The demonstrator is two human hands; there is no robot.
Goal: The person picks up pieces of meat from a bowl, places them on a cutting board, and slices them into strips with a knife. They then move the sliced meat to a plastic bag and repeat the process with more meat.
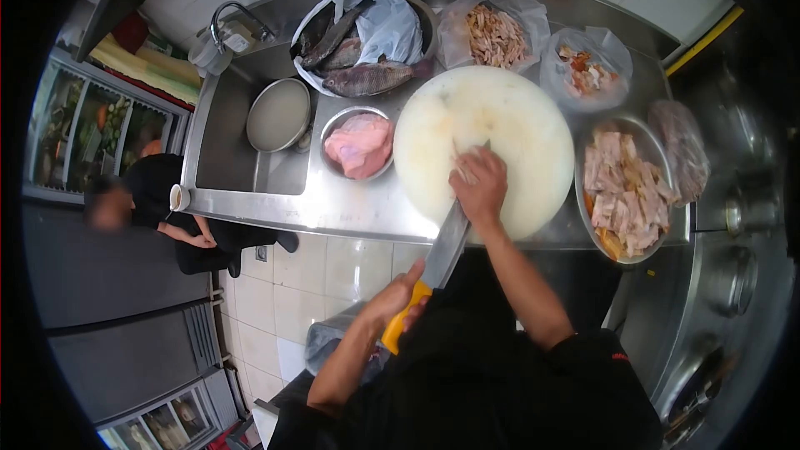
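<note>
My left hand [396,302] is wrapped around the yellow handle of a large knife [447,247], its blade pointing up and to the right onto the round white cutting board [525,117]. My right hand [481,187] is on the board with fingers curled beside the blade's tip, over a few thin strips of pale meat [463,168]. The fingers hide most of that meat. Right of the board is an oval tray [581,204] piled with sliced cooked meat [627,192]. Left of it stands a metal bowl [330,123] with raw pink meat [360,144].
Behind the board are whole fish [367,77] in a bag-lined basin, a bag of meat strips [496,37] and a bag of scraps [587,73]. A sink [218,137] holds a round pan [278,115]. Another person [162,200] sits at the left. A wrapped package [677,150] lies right.
</note>
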